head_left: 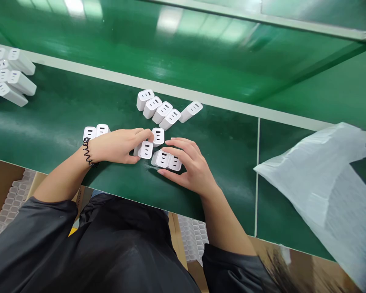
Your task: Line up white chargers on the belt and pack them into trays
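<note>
My left hand [118,144] lies on the green work surface [55,122], its fingers curled round a white charger block [145,149] with three slots on its face. A second white block [157,136] touches my fingertips. My right hand [187,165] rests with bent fingers on a pair of white charger blocks [167,160] lying side by side. Two more blocks [96,131] stand just behind my left wrist, which wears a black coiled band. A row of several white blocks [163,110] lies further back.
A pile of several white charger blocks [9,75] sits at the far left. A white plastic bag [329,171] lies at the right edge. A shiny green belt [186,49] runs behind a pale strip. White moulded trays [10,201] show below the table edge.
</note>
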The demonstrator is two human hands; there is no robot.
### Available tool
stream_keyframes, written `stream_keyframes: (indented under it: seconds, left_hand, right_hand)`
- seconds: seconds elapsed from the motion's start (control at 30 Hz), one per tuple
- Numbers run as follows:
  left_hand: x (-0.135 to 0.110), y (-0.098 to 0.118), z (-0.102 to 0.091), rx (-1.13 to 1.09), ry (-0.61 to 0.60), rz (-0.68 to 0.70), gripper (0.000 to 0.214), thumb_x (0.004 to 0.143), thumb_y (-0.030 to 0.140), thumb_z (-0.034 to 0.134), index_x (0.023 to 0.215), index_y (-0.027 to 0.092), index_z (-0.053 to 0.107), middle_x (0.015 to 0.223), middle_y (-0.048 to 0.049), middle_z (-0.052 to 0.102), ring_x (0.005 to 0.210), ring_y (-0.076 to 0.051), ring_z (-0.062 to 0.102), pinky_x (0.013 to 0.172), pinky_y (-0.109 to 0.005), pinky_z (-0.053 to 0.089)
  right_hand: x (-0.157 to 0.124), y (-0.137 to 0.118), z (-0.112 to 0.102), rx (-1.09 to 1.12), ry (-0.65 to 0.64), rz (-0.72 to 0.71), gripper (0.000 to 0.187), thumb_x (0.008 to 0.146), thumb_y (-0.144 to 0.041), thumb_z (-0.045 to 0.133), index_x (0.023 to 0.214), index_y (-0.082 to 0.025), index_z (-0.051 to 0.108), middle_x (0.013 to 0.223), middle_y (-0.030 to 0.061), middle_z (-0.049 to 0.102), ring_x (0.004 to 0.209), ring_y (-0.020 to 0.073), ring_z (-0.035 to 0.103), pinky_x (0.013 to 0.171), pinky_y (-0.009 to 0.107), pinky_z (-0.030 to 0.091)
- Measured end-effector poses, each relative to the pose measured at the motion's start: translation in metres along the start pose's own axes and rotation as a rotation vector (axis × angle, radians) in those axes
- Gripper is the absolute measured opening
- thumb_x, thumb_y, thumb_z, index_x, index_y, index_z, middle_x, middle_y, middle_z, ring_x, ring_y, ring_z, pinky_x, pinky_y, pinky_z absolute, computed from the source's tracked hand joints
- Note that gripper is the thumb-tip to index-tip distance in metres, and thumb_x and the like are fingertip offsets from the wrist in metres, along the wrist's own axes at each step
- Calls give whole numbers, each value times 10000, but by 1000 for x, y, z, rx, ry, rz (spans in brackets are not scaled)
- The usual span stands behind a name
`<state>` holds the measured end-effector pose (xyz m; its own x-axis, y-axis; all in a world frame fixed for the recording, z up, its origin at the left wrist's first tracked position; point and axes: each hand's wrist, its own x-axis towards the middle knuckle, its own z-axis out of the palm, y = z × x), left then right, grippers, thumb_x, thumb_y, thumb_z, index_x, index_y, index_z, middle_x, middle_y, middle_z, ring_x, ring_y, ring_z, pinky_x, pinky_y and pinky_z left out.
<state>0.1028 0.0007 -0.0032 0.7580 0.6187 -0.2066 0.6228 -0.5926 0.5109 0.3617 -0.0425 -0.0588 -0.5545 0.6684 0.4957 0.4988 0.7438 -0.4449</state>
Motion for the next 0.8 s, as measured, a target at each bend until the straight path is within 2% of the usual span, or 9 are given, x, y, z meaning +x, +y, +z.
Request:
stream_keyframes:
  seconds: [0.37,0.8]
  left_hand:
    - [0,0,0,-7,-11,11,369,834,165,608,1168,193,453,1122,-45,580,825,-148,590,684,-235,412]
    - [0,3,-4,-41,-21,8,341,832,175,595,1146,183,463,1107,-56,587,853,-161,596,687,-241,407]
  right_hand:
    - [1,0,0,-5,12,-24,470,826,-371,769,1221,-213,570,1203,150,650,1161,334,605,949,535,543]
    - [0,0,0,9,-1,-9,478,845,-375,747,1263,-242,557,1224,134,643,1176,334,598,960,541,534]
